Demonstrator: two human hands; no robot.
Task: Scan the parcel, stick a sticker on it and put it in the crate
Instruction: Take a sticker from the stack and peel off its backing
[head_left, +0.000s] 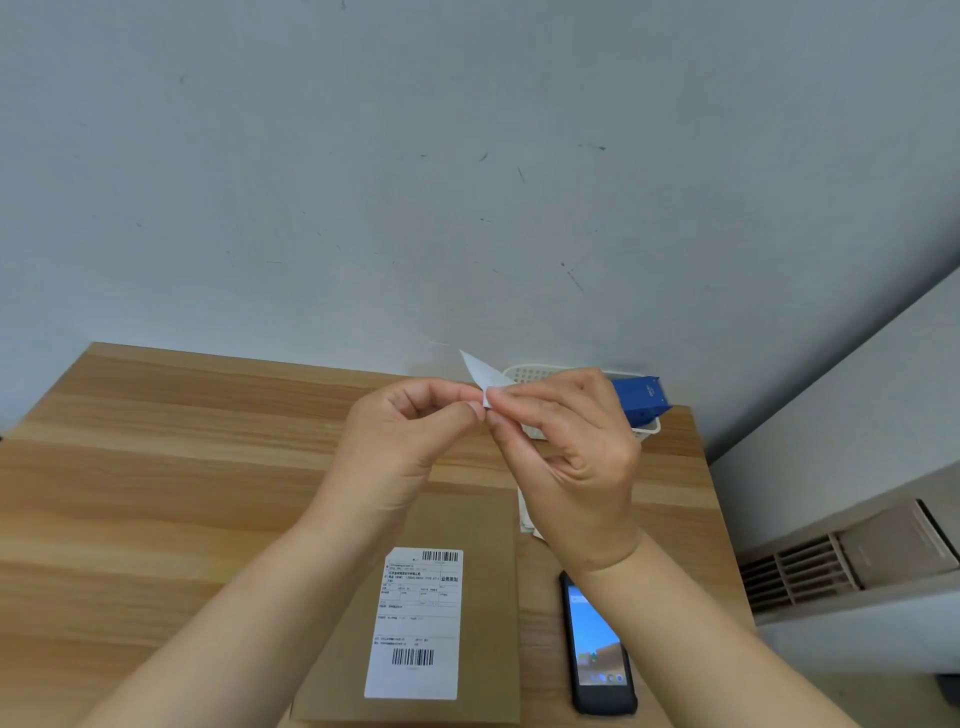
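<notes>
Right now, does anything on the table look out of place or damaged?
Nothing stands out. The parcel lies flat with its label intact, the phone rests beside it, and both hands hold a sticker above the table.

Left hand (415, 426) and right hand (566, 441) pinching white sticker sheet (485, 371) above brown parcel (467, 525), scanner phone (597, 644) beside it

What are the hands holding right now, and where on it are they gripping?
Both the left hand and right hand pinch a small white sticker sheet at its lower corner, fingertips meeting; its pointed end sticks up free.
</notes>
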